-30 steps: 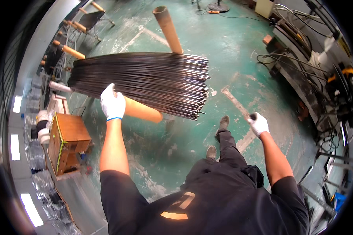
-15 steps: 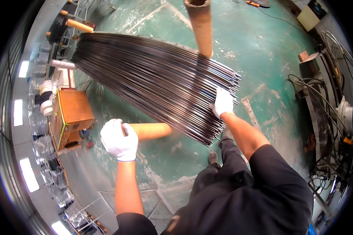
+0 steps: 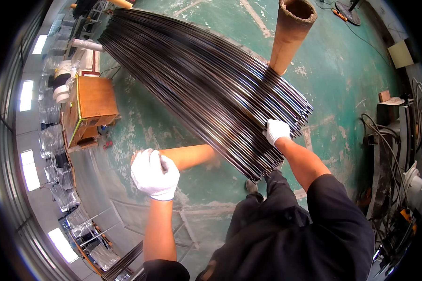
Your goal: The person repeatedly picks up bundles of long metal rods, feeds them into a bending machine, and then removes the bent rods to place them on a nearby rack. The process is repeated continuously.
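Long, thin dark metal rods (image 3: 192, 79) lie side by side in a wide layer, fanning out toward me. My right hand (image 3: 276, 131), in a white glove, rests at the near right part of the layer with its fingers curled down over the rods. My left hand (image 3: 155, 175), also gloved, is raised to the left, with its fingers closed; what they hold, if anything, is hidden. Behind it an orange-brown cardboard tube (image 3: 192, 155) reaches under the near edge of the rods. Another brown tube (image 3: 290, 40) stands up at the far edge of the layer.
A brown wooden box (image 3: 97, 98) stands at the left, beside plastic-wrapped bundles (image 3: 56, 140) along the wall. Machinery and loose cables (image 3: 384, 136) occupy the right side. An orange-handled tool (image 3: 340, 15) lies on the worn green floor (image 3: 333, 98) at the far right.
The view has shifted, so rods, tubes and box sit differently in the picture. My right hand still lies on the rods, its fingers more curled. My left hand stays closed beside the tube.
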Tool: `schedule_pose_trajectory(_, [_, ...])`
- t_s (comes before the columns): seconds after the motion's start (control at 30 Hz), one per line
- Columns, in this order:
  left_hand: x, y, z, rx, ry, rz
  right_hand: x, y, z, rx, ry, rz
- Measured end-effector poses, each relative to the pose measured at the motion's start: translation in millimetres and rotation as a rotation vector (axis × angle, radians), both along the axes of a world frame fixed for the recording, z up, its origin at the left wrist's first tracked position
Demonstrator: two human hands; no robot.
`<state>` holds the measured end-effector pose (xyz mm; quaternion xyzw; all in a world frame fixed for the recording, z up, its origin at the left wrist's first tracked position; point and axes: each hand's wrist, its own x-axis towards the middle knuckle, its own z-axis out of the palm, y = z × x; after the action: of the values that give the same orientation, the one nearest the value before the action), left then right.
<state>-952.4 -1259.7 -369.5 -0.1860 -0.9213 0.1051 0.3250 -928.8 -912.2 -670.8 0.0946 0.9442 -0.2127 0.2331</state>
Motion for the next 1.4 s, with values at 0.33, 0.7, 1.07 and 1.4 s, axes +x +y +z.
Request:
schedule_pose_trajectory(0.33, [8.6,3.4,5.2,0.05,-0.002,0.019,-21.5,20.5,49.9,-0.297,-0.232,0.093])
schedule_pose_trajectory(0.7, [15.6,-5.9,20.9,0.158,-0.034,-0.064,11.6,-4.2,145.7,-0.809,-0.334,-0.318])
schedule_pose_trajectory(1.07, [108.1,42.6,1.1,0.503,-0.192,-0.284,258.1,51.0,237.0,-0.044,-0.307,-0.207])
schedule_pose_trajectory(1.4, [83.8,122.7,-154.4,2.578,-1.997,-0.135,693.5,77.3,331.1,0.645,-0.16,-0.663])
